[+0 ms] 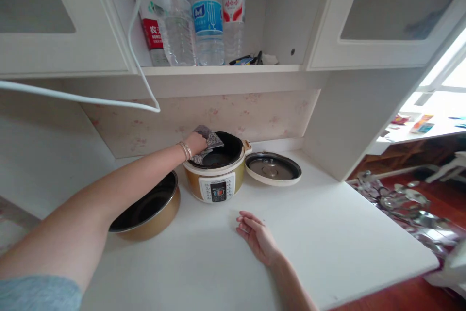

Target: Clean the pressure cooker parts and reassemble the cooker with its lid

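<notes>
My left hand (197, 144), with bracelets on the wrist, is closed around a grey patterned cloth (217, 139). It presses the cloth over the back left rim of a gold and white electric cooker (194, 181), and part of the cloth hangs inside the dark cavity. To the right of the cooker its round lid (270, 168) lies with the inner side up. A gold inner pot (160, 218) with a black inside stands on the left, partly behind my left forearm. My right hand (257, 239) rests on the white table, empty, its fingers loosely curled and apart.
Above the white table (204, 262) is an open cabinet shelf (218, 69) with several plastic bottles (208, 20). A white cable (109, 103) hangs at the upper left. Cabinet doors flank the shelf. Shiny items (404, 204) lie on the floor at the right.
</notes>
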Demonstrator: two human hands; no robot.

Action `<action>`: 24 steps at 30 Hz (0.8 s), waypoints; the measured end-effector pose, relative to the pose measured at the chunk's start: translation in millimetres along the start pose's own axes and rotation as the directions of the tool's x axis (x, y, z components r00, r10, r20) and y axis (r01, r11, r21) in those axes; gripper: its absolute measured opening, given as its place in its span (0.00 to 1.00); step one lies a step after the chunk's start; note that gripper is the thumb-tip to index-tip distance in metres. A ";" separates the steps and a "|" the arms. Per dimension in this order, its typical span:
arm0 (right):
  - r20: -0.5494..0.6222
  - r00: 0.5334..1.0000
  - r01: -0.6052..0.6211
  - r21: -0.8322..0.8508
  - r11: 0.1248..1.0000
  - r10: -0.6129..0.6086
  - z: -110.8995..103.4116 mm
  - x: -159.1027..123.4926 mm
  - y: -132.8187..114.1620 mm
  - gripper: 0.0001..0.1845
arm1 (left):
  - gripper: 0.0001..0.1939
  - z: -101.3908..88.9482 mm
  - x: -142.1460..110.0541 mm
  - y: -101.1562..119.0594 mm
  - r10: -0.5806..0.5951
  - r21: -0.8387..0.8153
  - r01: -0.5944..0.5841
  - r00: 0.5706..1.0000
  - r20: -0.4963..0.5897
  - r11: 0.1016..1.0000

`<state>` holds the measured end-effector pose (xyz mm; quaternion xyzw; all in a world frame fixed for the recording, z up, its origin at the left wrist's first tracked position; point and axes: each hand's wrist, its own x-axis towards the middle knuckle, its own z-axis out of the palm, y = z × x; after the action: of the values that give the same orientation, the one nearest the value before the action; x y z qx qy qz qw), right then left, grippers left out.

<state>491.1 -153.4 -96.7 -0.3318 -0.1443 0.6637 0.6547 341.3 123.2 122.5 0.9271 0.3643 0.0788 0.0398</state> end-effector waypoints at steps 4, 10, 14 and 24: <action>-0.014 0.999 0.032 0.016 0.999 -0.031 -1.8 -4.2 1.4 0.15 | 0.10 -7.9 -8.9 12.1 0.062 0.275 -0.028 0.992 -0.113 0.961; 0.067 0.998 0.007 -0.109 0.994 0.001 27.0 -21.7 -3.8 0.17 | 0.13 -33.4 -31.5 51.5 -0.080 0.134 0.123 0.953 -0.292 0.983; 0.195 0.981 0.018 -0.052 0.998 -0.008 67.9 -35.6 -20.6 0.21 | 0.12 -22.5 -57.7 103.9 -0.008 0.112 0.040 0.962 -0.273 0.993; -0.037 0.955 0.297 0.166 0.940 -0.295 70.7 -51.2 -77.4 0.23 | 0.20 51.0 -122.1 217.9 0.360 -0.090 -0.389 0.902 -0.239 0.917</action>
<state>502.5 -177.8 16.8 -0.2529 -0.1317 0.5658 0.7736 408.0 -120.3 86.6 0.9607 0.1750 0.2104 0.0469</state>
